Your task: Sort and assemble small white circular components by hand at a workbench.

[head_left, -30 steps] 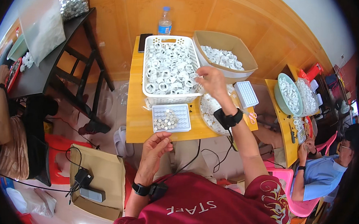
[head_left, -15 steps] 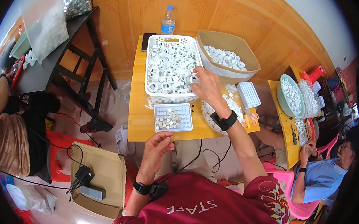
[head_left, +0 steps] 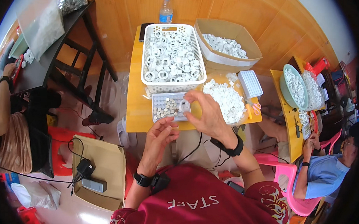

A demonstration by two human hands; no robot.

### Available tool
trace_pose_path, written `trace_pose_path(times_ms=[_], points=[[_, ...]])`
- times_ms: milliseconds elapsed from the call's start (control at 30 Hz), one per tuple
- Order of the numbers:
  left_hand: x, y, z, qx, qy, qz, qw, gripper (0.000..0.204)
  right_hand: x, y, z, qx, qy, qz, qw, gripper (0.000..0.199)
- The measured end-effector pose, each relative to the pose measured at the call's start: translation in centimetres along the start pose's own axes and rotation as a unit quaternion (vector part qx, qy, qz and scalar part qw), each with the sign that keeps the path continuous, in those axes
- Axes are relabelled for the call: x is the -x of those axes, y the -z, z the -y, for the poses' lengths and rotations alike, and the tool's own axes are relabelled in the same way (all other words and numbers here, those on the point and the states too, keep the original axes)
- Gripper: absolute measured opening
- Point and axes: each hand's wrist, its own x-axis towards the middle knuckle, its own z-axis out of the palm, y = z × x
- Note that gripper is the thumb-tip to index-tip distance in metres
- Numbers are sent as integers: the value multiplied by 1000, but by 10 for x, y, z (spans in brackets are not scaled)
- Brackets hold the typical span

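Observation:
My right hand (head_left: 209,117) holds a white round plastic piece (head_left: 184,105) between thumb and fingers, above the right side of a shallow clear tray (head_left: 155,116). Small round silver discs (head_left: 167,107) lie in that tray, many of them bunched in its middle. My left hand (head_left: 159,138) is close by, at the tray's near edge, with thumb and fingertips pinched together. Whatever may be between those fingertips is too small to make out. Just beyond the tray stands a white perforated basket (head_left: 175,87), heaped with similar white plastic pieces (head_left: 171,57).
Right of the tray, small white parts (head_left: 226,101) fill a round container. Scissors (head_left: 256,106) and a white gridded tray (head_left: 250,84) are beside it. Behind stand a cardboard box (head_left: 228,62) and a water bottle (head_left: 166,12). Other people work at tables on both sides.
My right hand has come from the basket's right edge back toward me, bringing a white plastic piece over the tray. My left hand stays near the tray's front edge, still pinched.

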Motion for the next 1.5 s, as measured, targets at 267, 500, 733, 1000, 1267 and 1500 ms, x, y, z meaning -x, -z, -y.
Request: trace_pose_path(times_ms=[267,500,733,1000,1267,1500], points=[[-2,9,15,85,24,63,994,34,29,-9,17,-34,78,104,991,41],[4,20,18,60,69,99,991,26,53,-18,14,-63,68,88,992,40],[5,28,14,88,36,35,995,31,44,-33,-33,-57,-128,-23,990,17],[7,34,2,96,11,50,994,32,21,-72,-52,76,-52,-55,994,6],[4,32,2,102,9,44,994,31,17,-72,-55,56,-58,-35,996,6],[0,27,5,86,5,41,995,30,30,-40,6,-97,-104,-93,986,10]])
